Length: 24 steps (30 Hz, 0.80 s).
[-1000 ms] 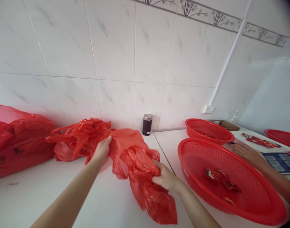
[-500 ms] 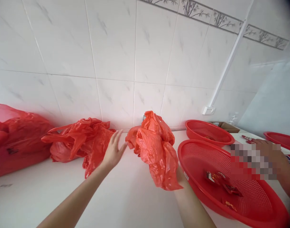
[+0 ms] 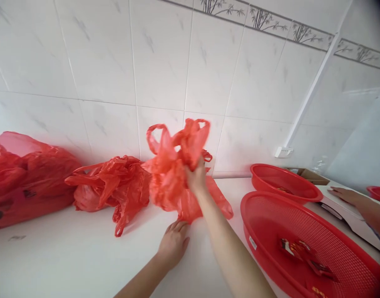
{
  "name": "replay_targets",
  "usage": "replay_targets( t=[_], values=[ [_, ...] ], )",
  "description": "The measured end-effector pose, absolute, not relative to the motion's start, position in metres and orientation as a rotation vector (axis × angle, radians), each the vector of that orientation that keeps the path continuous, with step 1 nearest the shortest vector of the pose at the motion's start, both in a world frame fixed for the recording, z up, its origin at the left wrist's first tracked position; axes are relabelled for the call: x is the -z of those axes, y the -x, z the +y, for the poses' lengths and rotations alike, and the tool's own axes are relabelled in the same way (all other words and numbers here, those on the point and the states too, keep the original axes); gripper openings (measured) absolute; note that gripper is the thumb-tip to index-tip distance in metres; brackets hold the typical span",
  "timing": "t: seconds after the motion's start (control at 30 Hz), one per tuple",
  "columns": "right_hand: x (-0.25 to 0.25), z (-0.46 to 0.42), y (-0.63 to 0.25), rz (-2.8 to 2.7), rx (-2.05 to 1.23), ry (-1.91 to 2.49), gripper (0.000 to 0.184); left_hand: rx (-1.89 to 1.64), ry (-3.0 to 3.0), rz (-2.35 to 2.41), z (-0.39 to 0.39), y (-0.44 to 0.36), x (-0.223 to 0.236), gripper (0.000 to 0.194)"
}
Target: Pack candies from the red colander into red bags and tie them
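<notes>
My right hand (image 3: 196, 177) grips a crumpled red plastic bag (image 3: 169, 176) and holds it up near the wall, its handle loops sticking upward. The bag is slightly blurred and hides some of the fingers. My left hand (image 3: 173, 245) rests low on the white table (image 3: 84, 256), with its fingertips at the bag's lower edge and its thumb apart. More red plastic (image 3: 219, 198) lies behind my right wrist. To the left sits another bunched red plastic bag (image 3: 115, 182) with loose handles.
A large filled red bag (image 3: 37, 178) stands far left. On the right are a red perforated basket (image 3: 252, 225) with small red packets (image 3: 301, 252), a second red basket (image 3: 255, 176) and a cardboard box (image 3: 311, 176). Another person's hand (image 3: 345, 194) reaches in at right.
My right hand has come out from under the red plastic and now lifts the bag up and left. My left hand has moved right and down to the table. The view has turned slightly left.
</notes>
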State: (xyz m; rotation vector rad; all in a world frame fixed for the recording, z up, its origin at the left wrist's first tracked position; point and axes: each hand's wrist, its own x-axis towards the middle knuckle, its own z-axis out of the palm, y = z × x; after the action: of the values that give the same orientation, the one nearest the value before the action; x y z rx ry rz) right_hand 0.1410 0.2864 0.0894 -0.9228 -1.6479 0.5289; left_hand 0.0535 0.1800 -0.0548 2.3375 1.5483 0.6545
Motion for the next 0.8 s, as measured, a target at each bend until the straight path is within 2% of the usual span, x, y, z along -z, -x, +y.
replay_targets(
  t=[0.07, 0.13, 0.3, 0.43, 0.53, 0.63, 0.7, 0.8],
  values=[
    [-0.079, 0.293, -0.131, -1.766, -0.545, 0.999, 0.062, -0.630, -2.347, 1.481, 0.161, -0.060, 0.054, 0.041],
    [-0.064, 0.292, -0.127, -1.913, -0.580, 1.073, 0.066, -0.664, -2.304, 1.411, 0.146, -0.063, 0.051, 0.041],
    [-0.047, 0.260, -0.149, -2.058, -0.526, 1.061, 0.032, -0.836, -2.098, 1.346, 0.129, -0.059, 0.044, 0.038],
    [-0.047, 0.234, -0.187, -2.030, -0.262, 1.075, 0.024, -0.851, -2.056, 1.328, 0.113, -0.047, 0.038, 0.038],
    [-0.035, 0.224, -0.217, -2.020, -0.105, 1.286, 0.028, -0.828, -1.984, 1.327, 0.096, -0.037, 0.032, 0.032],
    [-0.012, 0.211, -0.242, -2.126, -0.161, 1.610, 0.043, -0.768, -1.947, 1.290, 0.088, -0.022, 0.026, 0.025],
    [0.006, 0.196, -0.253, -2.212, -0.337, 1.776, 0.055, -0.912, -1.986, 1.423, 0.092, -0.009, 0.026, 0.023],
    [0.028, 0.162, -0.260, -2.278, -0.514, 1.876, 0.062, -1.279, -1.872, 1.961, 0.111, 0.011, 0.032, 0.038]
  ],
)
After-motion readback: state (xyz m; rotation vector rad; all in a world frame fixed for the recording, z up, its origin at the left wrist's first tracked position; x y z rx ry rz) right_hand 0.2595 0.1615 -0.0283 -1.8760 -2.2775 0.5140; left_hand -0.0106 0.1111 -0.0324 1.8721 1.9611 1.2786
